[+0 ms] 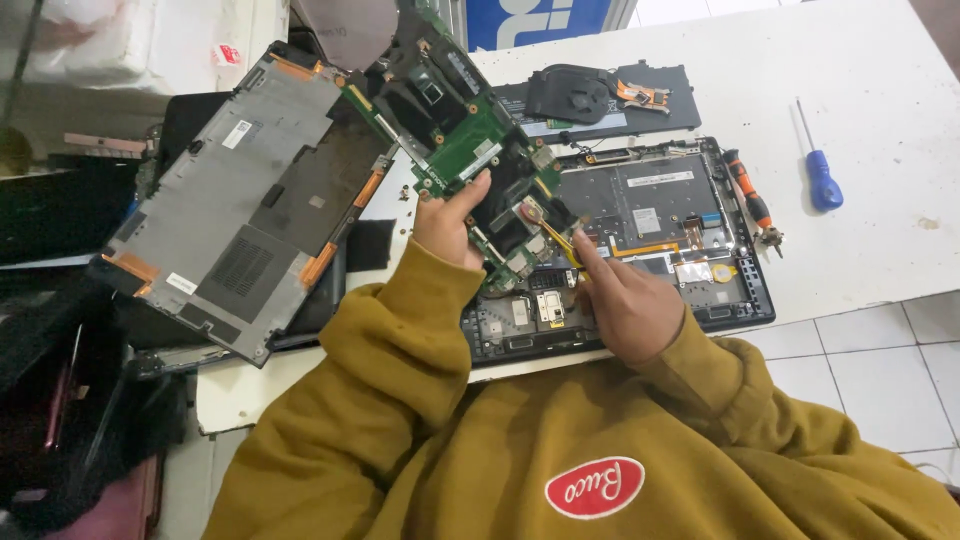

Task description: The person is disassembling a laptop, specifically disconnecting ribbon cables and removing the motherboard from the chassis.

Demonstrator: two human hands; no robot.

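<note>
So from the head cam there's one person in a mustard hoodie, two hands in shot, working over a white table [880, 90]. The left hand [447, 222] is closed on the near edge of a green motherboard [465, 140], thumb pressed on top, holding it tilted up off the open laptop base [640, 215]; the board's long axis runs diagonally, near end by the hands in the middle of the scene, far end pointing up and to the left toward the top of the frame. The right hand [628, 300] has its fingers pinched together on a thin yellow tool [556, 240], whose tip points up-left at the board's near right corner. One laptop base sits under the hands, with a couple of pale rectangular stickers on its dark inner surface and a small round coin cell [720, 271] near its right edge. One grey bottom cover [235, 200] lies to the left, resting on other dark gear, with two small white rectangular labels on it, one near its far end and one near its near edge, plus orange tape strips at the corners. One black fan with heatsink [575, 95] rests on a flat black battery [650, 115] at the far side. Two screwdrivers: a blue-handled one [822, 175] far right, and an orange-and-black one [750, 200] just beside the base's right edge. Far left is a white plastic bag [130, 40] with a small red sticker. A blue sign with white shapes [540, 18] stands at the far edge.
</note>
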